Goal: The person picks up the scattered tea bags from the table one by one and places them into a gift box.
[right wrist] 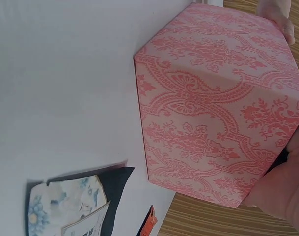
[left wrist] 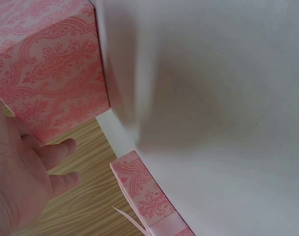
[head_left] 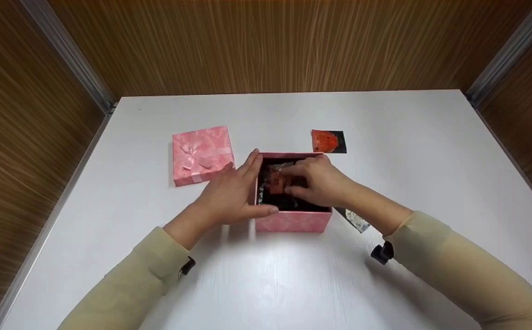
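Note:
A pink patterned gift box stands lidless on the table, its inside dark. Against its left side my left hand is spread, fingers toward the back corner and thumb along the front rim. In the left wrist view, two fingers stick out past the box wall. My right hand reaches into the box from the right, thumb and forefinger at the edge of an orange packet with a clear, shiny top. The right wrist view shows only the box's outside; its walls hide the fingertips.
The pink lid with a ribbon bow lies left of the box. Behind the box to the right is an orange and black packet. A floral packet lies by the box's right side, partly under my right forearm. Wood-grain panels enclose the table.

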`<move>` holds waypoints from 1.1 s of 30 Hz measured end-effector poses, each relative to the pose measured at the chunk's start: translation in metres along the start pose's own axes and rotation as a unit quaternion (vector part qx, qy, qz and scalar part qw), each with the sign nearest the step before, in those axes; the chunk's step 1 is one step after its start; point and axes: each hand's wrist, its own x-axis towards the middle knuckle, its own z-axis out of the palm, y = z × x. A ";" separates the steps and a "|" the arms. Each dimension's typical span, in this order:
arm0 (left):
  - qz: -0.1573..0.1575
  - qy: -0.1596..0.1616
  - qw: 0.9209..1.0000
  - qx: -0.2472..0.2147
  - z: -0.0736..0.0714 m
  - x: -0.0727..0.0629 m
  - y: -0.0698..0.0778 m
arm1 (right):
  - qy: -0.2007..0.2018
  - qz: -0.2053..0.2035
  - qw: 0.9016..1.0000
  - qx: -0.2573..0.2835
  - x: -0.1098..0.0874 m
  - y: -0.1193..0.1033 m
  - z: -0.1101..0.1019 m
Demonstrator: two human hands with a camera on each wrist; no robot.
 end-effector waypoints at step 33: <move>0.003 -0.002 1.000 -0.003 0.002 0.002 -0.001 | -0.057 0.029 0.996 -0.061 0.000 -0.002 0.003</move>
